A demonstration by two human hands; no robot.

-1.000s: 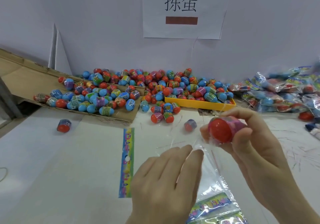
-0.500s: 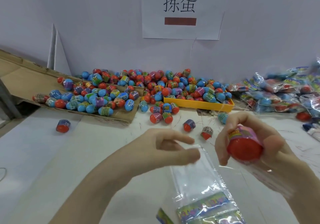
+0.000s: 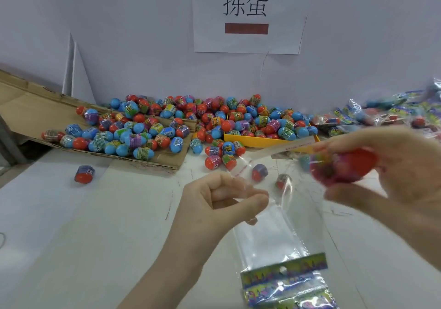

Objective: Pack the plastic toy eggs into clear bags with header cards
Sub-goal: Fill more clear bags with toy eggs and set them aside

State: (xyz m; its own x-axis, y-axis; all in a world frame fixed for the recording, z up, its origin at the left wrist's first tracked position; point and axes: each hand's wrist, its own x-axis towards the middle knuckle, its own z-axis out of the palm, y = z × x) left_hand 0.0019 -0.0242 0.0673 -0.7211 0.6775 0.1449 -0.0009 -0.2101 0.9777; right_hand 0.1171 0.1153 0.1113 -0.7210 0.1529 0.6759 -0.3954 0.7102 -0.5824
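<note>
My left hand pinches the clear bag mouth to keep it open, while my right hand grips a red toy egg just right of that mouth, ready to drop in.

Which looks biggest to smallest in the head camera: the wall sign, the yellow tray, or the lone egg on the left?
1. Wall sign
2. Yellow tray, partly hidden by eggs
3. Lone egg
Distance from the camera varies, so true sizes may differ.
</note>
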